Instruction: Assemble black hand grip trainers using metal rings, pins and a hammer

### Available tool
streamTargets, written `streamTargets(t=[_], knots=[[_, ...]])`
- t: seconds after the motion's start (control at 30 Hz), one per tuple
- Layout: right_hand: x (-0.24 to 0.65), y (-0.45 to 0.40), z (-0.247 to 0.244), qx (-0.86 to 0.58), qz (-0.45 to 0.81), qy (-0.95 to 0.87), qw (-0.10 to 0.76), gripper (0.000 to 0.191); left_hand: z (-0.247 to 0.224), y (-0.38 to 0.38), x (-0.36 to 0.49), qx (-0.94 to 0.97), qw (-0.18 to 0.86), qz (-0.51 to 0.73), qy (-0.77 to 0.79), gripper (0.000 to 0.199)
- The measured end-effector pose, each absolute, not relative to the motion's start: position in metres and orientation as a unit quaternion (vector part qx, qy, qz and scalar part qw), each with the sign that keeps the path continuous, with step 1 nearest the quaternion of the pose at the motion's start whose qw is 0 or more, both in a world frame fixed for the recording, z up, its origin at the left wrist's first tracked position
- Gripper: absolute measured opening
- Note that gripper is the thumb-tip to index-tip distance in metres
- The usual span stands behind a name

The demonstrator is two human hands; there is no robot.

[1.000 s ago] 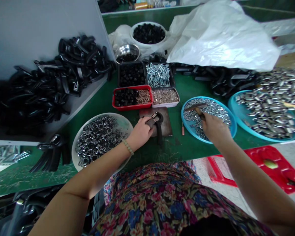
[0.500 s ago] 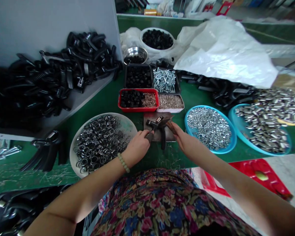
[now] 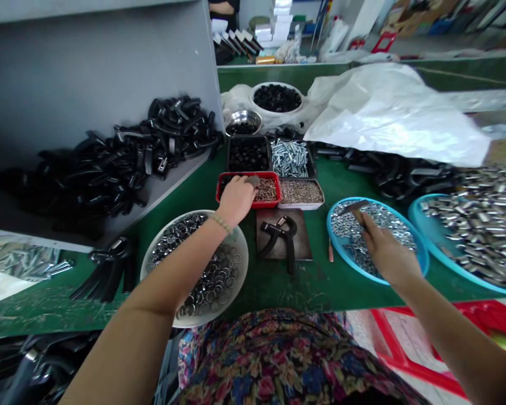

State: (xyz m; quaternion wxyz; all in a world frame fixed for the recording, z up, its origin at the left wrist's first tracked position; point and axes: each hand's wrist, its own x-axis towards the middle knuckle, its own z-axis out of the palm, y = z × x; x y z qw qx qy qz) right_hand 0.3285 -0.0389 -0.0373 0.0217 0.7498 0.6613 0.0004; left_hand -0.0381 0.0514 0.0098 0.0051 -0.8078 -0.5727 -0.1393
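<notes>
My left hand (image 3: 237,198) reaches into the red tray (image 3: 248,206), which has black plastic pieces and copper-coloured pins (image 3: 266,190). Its fingers bend downward, their tips mostly hidden; a dark rounded thing (image 3: 253,180) shows at them, its kind unclear. My right hand (image 3: 387,251) is closed around the handle of a hammer (image 3: 357,207), above the blue basin (image 3: 423,260) of small metal parts. A black curved clamp-like part with a spring (image 3: 290,247) lies on the metal plate (image 3: 306,251) between my hands, touched by neither.
Metal rings fill a white bowl (image 3: 241,278) at left. Screws (image 3: 289,158) and small pins (image 3: 301,192) stand in trays ahead. A red-handled tool (image 3: 330,251) lies beside the blue basin. Black handles (image 3: 152,146) are piled at left; another basin (image 3: 451,260) holds metal cylinders.
My left hand has left the black part and moved forward into the red tray. My right hand has carried the hammer right, over the blue basin. The view has tilted up.
</notes>
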Motion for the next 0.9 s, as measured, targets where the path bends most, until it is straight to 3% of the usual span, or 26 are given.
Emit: streamTargets(t=[0.1,0.23,0.3,0.4,0.47,0.53,0.6,0.73,0.9], knots=[[0.351,-0.029,-0.046,0.760,0.033,0.645,0.073,0.055,0.012,0.088,-0.030,-0.824,0.026,-0.050,-0.563,0.022],[0.302,-0.042,-0.042,0.715,0.106,0.691,0.018,0.041,0.003,0.097,-0.020,-0.823,0.039,-0.025,-0.566,0.022],[0.255,-0.049,-0.036,0.671,0.020,0.741,0.004,0.038,0.002,0.092,-0.019,-0.807,0.016,-0.073,-0.585,0.026],[0.196,-0.048,-0.029,0.647,-0.110,0.754,-0.001,0.038,0.006,0.075,-0.021,-0.770,-0.126,-0.218,-0.586,0.028],[0.179,-0.042,-0.029,0.655,-0.163,0.737,-0.032,0.028,0.007,0.056,-0.024,-0.715,-0.257,-0.316,-0.568,0.021],[0.181,-0.037,-0.031,0.662,-0.267,0.692,-0.106,0.019,0.006,0.030,-0.026,-0.633,-0.375,-0.395,-0.550,0.016],[0.192,-0.037,-0.034,0.627,-0.447,0.600,-0.217,0.025,0.002,0.003,-0.028,-0.535,-0.484,-0.451,-0.526,0.017],[0.206,-0.050,-0.033,0.435,-0.735,0.362,-0.374,0.037,-0.008,-0.039,-0.021,-0.333,-0.668,-0.495,-0.445,0.024],[0.196,-0.063,-0.030,0.353,-0.810,0.265,-0.386,0.039,-0.011,-0.052,-0.007,-0.215,-0.761,-0.492,-0.365,0.024]])
